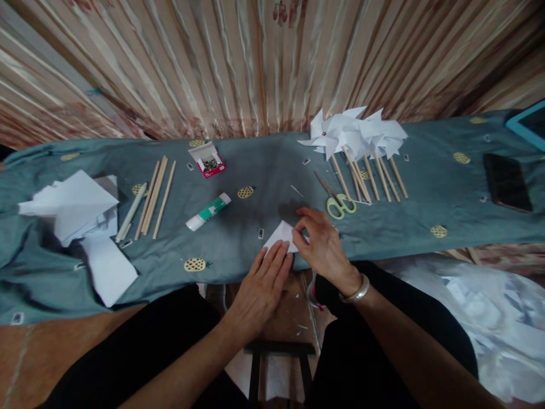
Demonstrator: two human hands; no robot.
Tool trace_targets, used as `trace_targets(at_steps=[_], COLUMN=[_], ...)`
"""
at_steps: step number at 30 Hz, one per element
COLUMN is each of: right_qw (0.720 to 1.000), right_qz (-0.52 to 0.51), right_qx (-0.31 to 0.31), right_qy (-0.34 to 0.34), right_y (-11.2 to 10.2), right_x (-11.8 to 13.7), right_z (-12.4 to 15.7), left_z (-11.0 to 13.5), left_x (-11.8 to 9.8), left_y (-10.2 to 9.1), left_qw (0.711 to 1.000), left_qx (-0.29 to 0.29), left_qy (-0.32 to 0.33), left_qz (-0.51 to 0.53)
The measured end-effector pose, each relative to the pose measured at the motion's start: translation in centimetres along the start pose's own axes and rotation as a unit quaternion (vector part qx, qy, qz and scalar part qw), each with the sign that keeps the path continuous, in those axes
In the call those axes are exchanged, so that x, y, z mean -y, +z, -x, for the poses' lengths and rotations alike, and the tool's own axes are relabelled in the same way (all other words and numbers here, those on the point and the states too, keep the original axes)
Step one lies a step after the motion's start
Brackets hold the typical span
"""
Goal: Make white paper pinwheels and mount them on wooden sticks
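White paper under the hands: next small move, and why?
I'd probably run the right hand along the edge to firm the crease: the white paper looks folded, the left hand lies flat on it, and the right hand is already at its right side.

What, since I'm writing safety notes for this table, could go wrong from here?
The red box stands open; its small metal pieces might spill if the cloth is tugged. The scissors lie close to the right hand, which could knock them. The white paper under the left hand lies near the cloth's front edge and might slip off.
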State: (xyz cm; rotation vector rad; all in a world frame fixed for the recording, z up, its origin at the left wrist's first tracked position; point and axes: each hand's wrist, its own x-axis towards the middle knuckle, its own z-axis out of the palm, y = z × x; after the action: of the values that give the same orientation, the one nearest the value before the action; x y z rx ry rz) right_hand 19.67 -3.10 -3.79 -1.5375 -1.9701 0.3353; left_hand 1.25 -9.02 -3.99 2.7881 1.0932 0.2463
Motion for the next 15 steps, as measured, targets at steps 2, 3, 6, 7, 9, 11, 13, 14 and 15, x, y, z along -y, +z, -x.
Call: trace_targets(at_steps=[2,3,6,7,9,11,13,14,15], right_qw=[1.0,1.0,1.0,1.0,1.0,1.0,1.0,1.0,1.0], right_qz=[0.003,0.006,0.015,0.017,0.016,0.014,0.015,0.016,0.018], right_qx=[-0.004,-0.004,0.001,0.002,-0.002,0.0,0.009,0.012,0.014], right_qy=[0.001,0.002,0.005,0.005,0.005,0.006,0.011,0.013,0.014], right_y=[0.0,-0.01,-0.04,-0.05,-0.06,-0.09,-0.14,-0.16,-0.18], right_x=[0.05,0.08,0.16,0.18,0.21,0.24,0.28,0.29,0.31], right_z=[-0.03,-0.04,-0.1,-0.12,-0.15,-0.17,-0.19,-0.2,-0.2], left_z=[0.03,0.05,0.1,0.1,0.08,0.03,-0.02,-0.04,-0.07], left_x=[0.04,0.06,0.11,0.13,0.15,0.17,0.18,0.18,0.18], left_y=[0.08,0.15,0.37,0.42,0.47,0.47,0.43,0.41,0.39], left_qw=[1.0,1.0,1.0,1.0,1.0,1.0,1.0,1.0,1.0], left_qx=[-0.002,-0.005,-0.009,-0.007,-0.006,-0.003,0.002,0.005,0.007], left_qy=[0.0,0.001,0.001,0.001,-0.002,-0.005,-0.008,-0.01,-0.011], left_qz=[0.001,0.002,0.009,0.012,0.012,0.011,0.014,0.016,0.018])
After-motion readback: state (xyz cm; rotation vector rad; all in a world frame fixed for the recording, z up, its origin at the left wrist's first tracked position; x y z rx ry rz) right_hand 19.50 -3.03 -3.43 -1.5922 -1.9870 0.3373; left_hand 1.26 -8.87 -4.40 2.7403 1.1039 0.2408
